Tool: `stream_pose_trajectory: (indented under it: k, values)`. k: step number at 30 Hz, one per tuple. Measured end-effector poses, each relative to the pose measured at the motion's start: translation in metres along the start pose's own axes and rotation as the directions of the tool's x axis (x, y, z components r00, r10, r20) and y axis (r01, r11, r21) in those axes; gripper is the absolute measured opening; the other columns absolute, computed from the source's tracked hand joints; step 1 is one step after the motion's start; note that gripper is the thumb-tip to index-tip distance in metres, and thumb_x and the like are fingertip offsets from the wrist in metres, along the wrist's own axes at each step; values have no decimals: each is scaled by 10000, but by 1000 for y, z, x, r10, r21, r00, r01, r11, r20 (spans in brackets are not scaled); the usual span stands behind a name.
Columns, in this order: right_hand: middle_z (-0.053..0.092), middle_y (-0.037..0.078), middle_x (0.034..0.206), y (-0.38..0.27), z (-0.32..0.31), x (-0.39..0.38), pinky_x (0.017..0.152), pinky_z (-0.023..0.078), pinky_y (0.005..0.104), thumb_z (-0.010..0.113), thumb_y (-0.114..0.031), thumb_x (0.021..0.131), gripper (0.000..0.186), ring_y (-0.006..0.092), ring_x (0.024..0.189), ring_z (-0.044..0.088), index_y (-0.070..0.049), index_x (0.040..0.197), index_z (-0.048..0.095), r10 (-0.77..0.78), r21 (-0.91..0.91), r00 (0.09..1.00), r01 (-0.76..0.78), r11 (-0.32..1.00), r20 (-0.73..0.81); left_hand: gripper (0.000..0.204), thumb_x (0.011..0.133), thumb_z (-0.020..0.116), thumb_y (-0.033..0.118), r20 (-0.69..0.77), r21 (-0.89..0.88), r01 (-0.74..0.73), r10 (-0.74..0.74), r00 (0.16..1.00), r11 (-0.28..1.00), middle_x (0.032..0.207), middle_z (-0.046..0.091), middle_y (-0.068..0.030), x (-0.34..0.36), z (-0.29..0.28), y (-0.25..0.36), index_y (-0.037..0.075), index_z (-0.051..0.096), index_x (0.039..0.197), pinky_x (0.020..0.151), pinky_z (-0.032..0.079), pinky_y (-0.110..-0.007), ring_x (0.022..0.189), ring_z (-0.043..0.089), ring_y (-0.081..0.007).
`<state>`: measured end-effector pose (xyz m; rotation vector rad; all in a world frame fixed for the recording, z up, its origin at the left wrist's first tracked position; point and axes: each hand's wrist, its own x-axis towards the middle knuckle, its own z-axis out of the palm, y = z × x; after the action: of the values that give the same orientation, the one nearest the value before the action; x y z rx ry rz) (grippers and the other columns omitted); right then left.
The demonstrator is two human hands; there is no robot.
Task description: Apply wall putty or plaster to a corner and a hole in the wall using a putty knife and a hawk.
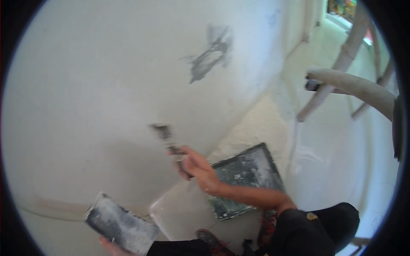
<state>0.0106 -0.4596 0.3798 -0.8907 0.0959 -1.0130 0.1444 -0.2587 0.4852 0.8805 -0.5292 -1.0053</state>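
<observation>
Your right hand [194, 166] grips the putty knife [164, 134], blade on the wall [85, 85]: spreading step. Your left hand [112, 245] holds the hawk [119, 224]; next likely needs a firm, flat stroke.

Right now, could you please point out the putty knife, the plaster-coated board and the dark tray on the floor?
putty knife [162, 131]: head view, on its blade against the wall.
plaster-coated board [121, 224]: head view, middle of its smeared face.
dark tray [250, 168]: head view, its speckled inside.

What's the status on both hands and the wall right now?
Right hand grips putty knife, blade on white wall. Left hand holds plaster-smeared board. Grey patch above; nothing blocking.
</observation>
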Motion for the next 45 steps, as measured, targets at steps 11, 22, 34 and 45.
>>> stream_pose_trajectory:
  k: [11,22,34,45]
  values:
    - [431,-49,715,-162,-53,-2,596,331,212,446,-322,1015,318,55,666,378,-72,1097,625,397,-880,887,-367,301,-234,656,929,391,532,-11,114,-160,163,987,980,1303,519,-128,5,-22,-31,69,385,1393,952,486,-482,1152,554,-318]
    - [496,-44,689,-100,-141,-203,399,247,187,499,-354,995,316,15,444,339,-67,1089,593,192,-488,671,-678,550,-716,396,988,312,251,-349,-80,310,-318,881,947,1118,632,-117,66,-4,-255,24,531,1227,886,534,-398,991,646,-260]
    - [608,43,804,17,-152,-309,529,452,267,457,-202,1001,269,119,598,531,-68,1230,500,384,-325,493,-845,424,-781,272,946,461,96,110,351,503,-568,816,790,954,669,-23,126,-73,-376,-21,658,1092,750,469,-231,800,601,-94]
    - [648,89,878,-45,-180,-257,568,448,276,466,-211,1004,241,125,611,559,-69,1193,512,-6,-482,520,-788,383,-854,209,943,490,75,106,238,556,-590,800,797,897,627,9,114,-54,-405,-8,652,1045,736,436,-213,783,539,-68]
